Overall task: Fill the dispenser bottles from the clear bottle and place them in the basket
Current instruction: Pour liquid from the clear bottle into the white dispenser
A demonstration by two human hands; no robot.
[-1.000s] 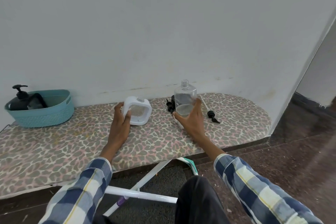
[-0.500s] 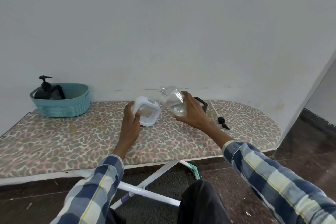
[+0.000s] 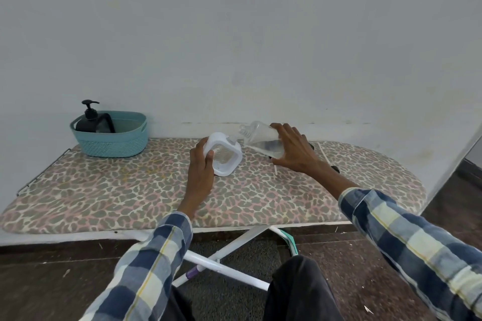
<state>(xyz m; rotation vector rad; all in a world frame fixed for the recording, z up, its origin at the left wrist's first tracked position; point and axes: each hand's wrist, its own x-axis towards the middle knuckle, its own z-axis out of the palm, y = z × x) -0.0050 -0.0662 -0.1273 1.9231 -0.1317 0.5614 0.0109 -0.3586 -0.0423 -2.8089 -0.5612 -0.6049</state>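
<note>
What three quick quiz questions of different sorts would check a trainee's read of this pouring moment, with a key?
1. True or false: the clear bottle stands upright on the ironing board.
2. Which hand steadies the white dispenser bottle? A) left hand B) right hand C) neither
3. Fill in: the black pump bottle sits inside the teal ____.

Key
1. False: the right hand holds it tilted, neck toward the white dispenser bottle's opening.
2. A: the left hand grips its side.
3. basket
</note>
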